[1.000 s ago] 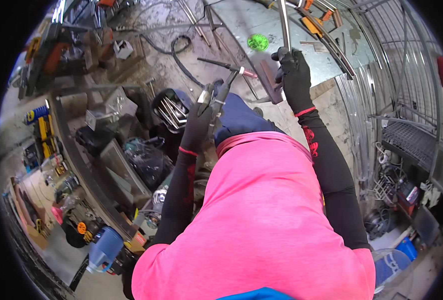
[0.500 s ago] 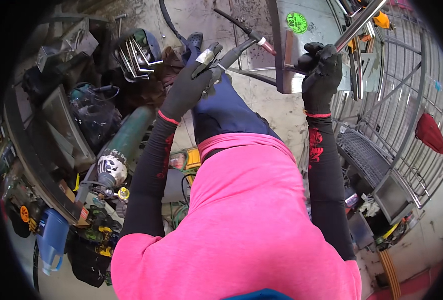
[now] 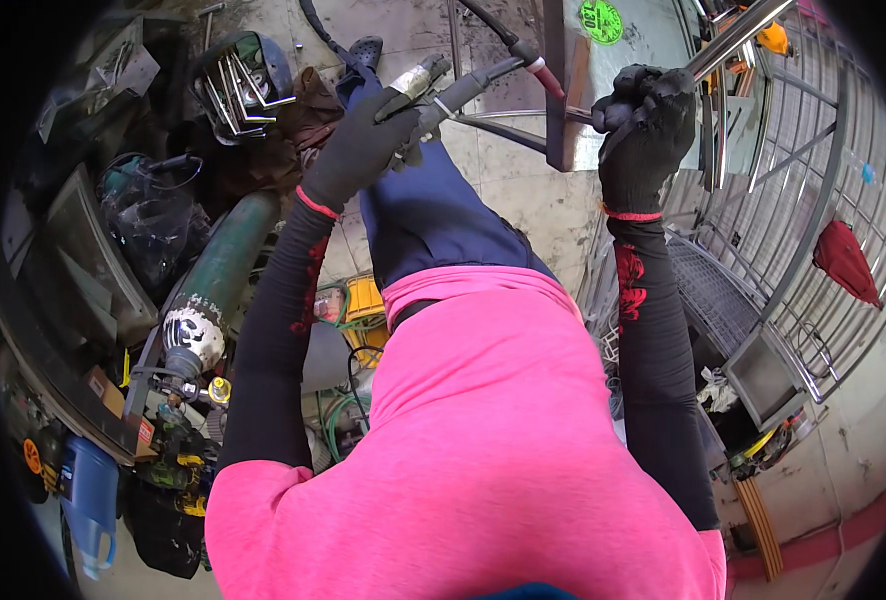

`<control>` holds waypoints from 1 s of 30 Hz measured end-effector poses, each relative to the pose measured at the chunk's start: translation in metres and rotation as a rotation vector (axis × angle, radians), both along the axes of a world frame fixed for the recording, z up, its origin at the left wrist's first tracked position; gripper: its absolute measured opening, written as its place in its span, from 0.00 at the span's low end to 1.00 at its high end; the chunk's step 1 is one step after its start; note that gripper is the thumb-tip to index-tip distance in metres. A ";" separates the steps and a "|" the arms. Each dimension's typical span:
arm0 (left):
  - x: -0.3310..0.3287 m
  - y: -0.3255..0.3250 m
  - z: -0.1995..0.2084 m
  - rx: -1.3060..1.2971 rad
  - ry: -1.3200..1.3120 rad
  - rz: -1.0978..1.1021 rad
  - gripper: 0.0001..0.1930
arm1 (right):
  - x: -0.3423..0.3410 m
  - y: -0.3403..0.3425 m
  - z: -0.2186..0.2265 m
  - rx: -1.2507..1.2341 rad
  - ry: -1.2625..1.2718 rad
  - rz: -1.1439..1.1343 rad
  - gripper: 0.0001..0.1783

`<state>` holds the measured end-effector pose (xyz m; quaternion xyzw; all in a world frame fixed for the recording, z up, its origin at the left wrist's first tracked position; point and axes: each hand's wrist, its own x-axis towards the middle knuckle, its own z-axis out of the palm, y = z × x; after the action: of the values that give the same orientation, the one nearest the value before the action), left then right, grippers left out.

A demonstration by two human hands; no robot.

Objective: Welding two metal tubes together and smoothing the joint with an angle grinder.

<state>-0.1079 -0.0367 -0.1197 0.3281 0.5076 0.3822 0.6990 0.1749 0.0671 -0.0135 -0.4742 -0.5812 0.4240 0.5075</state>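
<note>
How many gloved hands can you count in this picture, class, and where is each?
2: the left hand, left of centre, holding a torch; the right hand, right of centre, gripping a metal tube. No others show.

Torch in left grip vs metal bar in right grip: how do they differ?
- Colour: the torch is mostly dark, with a reddish nozzle; the metal bar is shiny silver.
- Shape: the torch has an angled, branching head; the bar looks straight and plain.

Shared: each is held in a black-gloved grip, torch left, bar right.
</note>
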 end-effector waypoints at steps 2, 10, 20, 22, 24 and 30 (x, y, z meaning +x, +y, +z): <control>0.000 0.004 -0.003 0.010 0.019 -0.025 0.18 | -0.003 0.001 -0.004 0.032 0.025 -0.021 0.06; 0.002 0.012 0.006 0.007 0.053 -0.119 0.19 | -0.005 0.001 0.001 -0.100 0.054 -0.045 0.09; -0.005 0.008 0.016 -0.041 0.067 -0.066 0.20 | -0.008 -0.005 0.004 -0.102 -0.077 -0.090 0.07; -0.007 0.007 0.013 -0.029 0.060 -0.075 0.20 | -0.012 -0.005 0.004 -0.137 0.047 -0.110 0.08; -0.008 0.012 0.018 -0.029 0.061 -0.115 0.20 | -0.009 -0.003 0.002 -0.129 0.052 -0.108 0.09; -0.009 0.021 0.006 0.004 0.068 -0.166 0.20 | -0.003 -0.001 -0.002 -0.048 -0.129 -0.090 0.12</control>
<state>-0.1172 -0.0158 -0.1135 0.3833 0.5012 0.3125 0.7101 0.1717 0.0658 -0.0151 -0.5379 -0.5806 0.3832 0.4761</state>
